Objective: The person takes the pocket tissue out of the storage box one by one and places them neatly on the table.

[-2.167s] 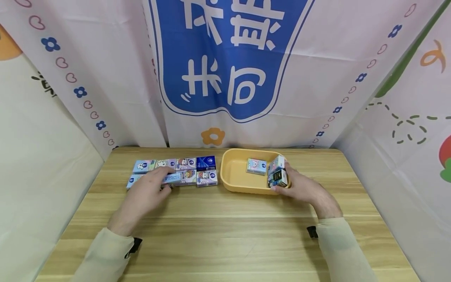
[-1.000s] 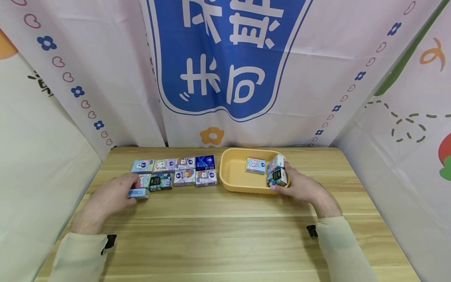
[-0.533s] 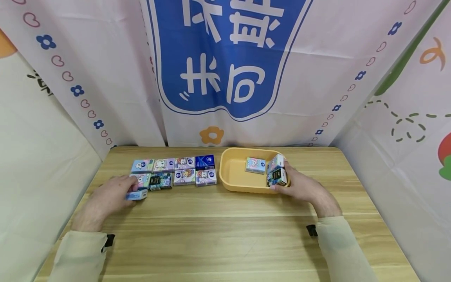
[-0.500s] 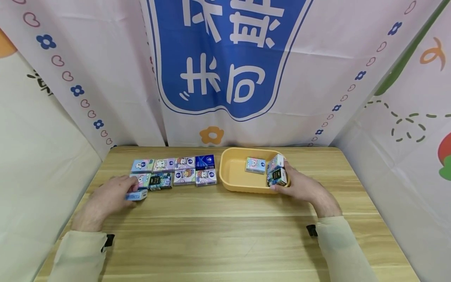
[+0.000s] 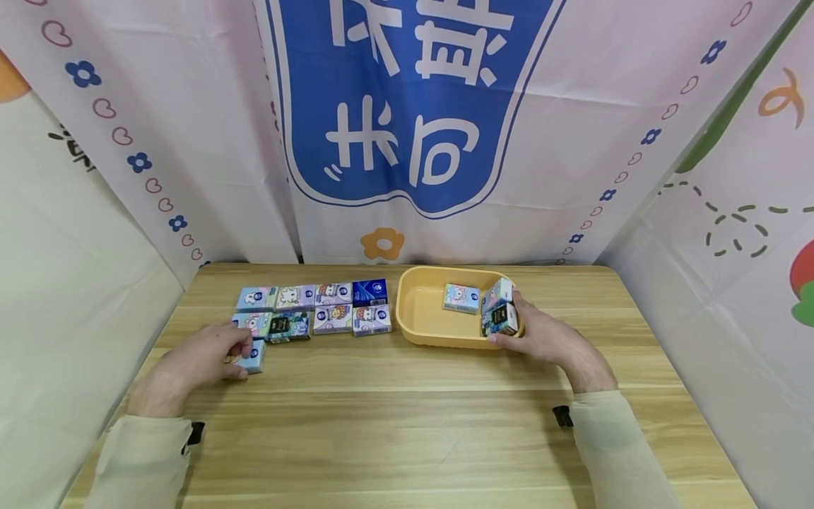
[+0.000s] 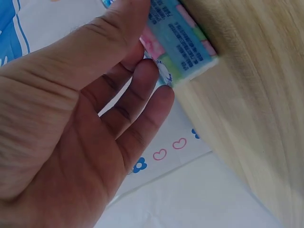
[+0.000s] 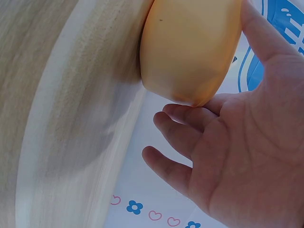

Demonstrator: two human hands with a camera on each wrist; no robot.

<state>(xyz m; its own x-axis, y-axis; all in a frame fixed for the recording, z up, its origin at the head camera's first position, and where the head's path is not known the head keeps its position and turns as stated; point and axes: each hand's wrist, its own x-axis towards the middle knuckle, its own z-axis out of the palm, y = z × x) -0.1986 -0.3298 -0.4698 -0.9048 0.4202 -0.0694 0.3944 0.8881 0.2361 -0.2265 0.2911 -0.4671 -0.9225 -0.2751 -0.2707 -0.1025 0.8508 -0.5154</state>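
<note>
At the left end of a block of small printed tissue packs, my left hand (image 5: 200, 360) holds a light blue tissue pack (image 5: 253, 357) between thumb and fingers. The pack lies flat on the table, below the front row. In the left wrist view, its printed side (image 6: 178, 40) shows beside my thumb; the other fingers are loosely bent. My right hand (image 5: 547, 343) grips the right end of a yellow plastic basin (image 5: 410, 329), thumb at the front corner. Inside the basin, a pale blue pack (image 5: 461, 298) lies flat, and a dark pack (image 5: 500, 320) and a pastel pack (image 5: 497, 295) lean against the right wall.
Two rows of tissue packs stand left of the basin, among them a dark blue one (image 5: 370, 292) at the back right and a dark floral one (image 5: 290, 326) in front. A printed curtain (image 5: 254, 177) hangs behind the wooden table (image 5: 407, 424).
My left hand has carried the light blue pack left, from above the rows to the table in front of them. The pack has tipped from its edge onto its flat side. My right hand stays put.
</note>
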